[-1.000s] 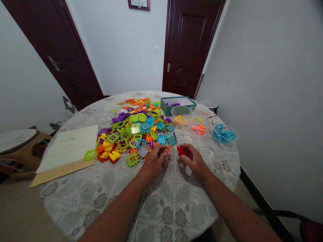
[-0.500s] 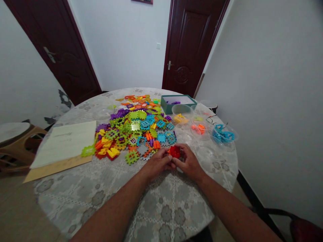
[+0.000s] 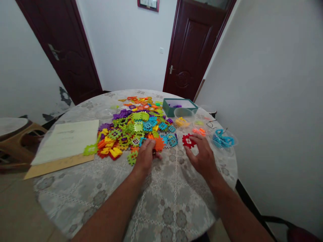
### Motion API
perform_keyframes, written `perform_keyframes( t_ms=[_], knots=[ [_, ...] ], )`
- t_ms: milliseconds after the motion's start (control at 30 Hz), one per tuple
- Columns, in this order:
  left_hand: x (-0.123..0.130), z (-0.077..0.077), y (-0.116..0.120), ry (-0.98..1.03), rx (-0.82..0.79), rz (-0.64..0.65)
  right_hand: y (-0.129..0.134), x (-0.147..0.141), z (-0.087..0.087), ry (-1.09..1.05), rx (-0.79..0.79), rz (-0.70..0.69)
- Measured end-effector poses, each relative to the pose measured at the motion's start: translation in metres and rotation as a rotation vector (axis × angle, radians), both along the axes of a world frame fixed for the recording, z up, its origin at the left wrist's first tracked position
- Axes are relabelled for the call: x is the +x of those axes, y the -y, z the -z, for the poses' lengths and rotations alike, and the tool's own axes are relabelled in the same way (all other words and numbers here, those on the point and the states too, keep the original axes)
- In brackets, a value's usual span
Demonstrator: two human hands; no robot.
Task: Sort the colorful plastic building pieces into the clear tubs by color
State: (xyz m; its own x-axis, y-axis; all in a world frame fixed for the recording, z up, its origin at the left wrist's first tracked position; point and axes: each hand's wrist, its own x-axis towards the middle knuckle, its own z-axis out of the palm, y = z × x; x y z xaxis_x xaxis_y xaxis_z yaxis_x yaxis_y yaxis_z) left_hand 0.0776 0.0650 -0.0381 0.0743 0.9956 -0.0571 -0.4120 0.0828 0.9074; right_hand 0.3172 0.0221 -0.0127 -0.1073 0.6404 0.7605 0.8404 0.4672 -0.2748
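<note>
paper (image 3: 67, 139) on worktop (image 3: 161, 201). heap (image 3: 138, 126) mostly loose, apparently unsorted. left hand (image 3: 145, 157): grip closed on orange piece (image 3: 159, 144), by heap. right hand (image 3: 204, 156): grip pinching red piece (image 3: 188, 140), apart from orange, unjoined. far right, blue pieces (image 3: 223, 137) already in tub (image 3: 235, 140).

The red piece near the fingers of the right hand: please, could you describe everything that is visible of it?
The red piece is a small, flat plate, apparently plastic, with square teeth around its edge and a window-like lattice in the middle, through which lighter patches show. Its broad face is turned toward the camera. It is to the right of the colorful pile, with fingers of the right hand at its right edge. Whether it rests on the tablecloth is unclear.
</note>
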Motion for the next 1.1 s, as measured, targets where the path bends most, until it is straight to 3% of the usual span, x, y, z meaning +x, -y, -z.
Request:
perform_keyframes(
  t_ms=[133, 267, 367, 467, 533, 633, 700, 867, 967, 1100],
  knots=[
    [-0.019, -0.014, -0.012, 0.117, -0.026, -0.229, -0.032, 0.02, -0.016, 0.174, -0.058, 0.188],
    [-0.034, -0.02, -0.021, 0.193, -0.036, -0.276, -0.054, 0.018, -0.016, 0.27, -0.066, 0.317],
    [-0.041, -0.02, -0.024, 0.202, -0.019, -0.292, -0.059, -0.01, -0.014, 0.237, -0.096, 0.171],
    [-0.044, -0.017, -0.026, 0.213, -0.009, -0.317, -0.058, -0.051, -0.005, 0.251, -0.341, -0.045],
    [-0.045, -0.016, -0.027, 0.215, -0.006, -0.333, -0.056, -0.077, 0.006, 0.292, -0.502, -0.067],
    [-0.045, -0.013, -0.03, 0.219, -0.008, -0.353, -0.055, -0.102, 0.026, 0.335, -0.584, 0.007],
    [-0.045, -0.011, -0.031, 0.228, -0.014, -0.357, -0.056, -0.107, 0.039, 0.31, -0.563, 0.017],
    [-0.045, -0.01, -0.033, 0.238, -0.014, -0.357, -0.06, -0.094, 0.055, 0.075, -0.418, -0.126],
    [-0.043, -0.012, -0.036, 0.24, -0.045, -0.366, -0.056, -0.091, 0.054, 0.035, -0.379, -0.166],
    [-0.043, -0.017, -0.04, 0.202, -0.102, -0.287, -0.045, -0.102, 0.044, 0.158, -0.452, -0.238]
  ],
)
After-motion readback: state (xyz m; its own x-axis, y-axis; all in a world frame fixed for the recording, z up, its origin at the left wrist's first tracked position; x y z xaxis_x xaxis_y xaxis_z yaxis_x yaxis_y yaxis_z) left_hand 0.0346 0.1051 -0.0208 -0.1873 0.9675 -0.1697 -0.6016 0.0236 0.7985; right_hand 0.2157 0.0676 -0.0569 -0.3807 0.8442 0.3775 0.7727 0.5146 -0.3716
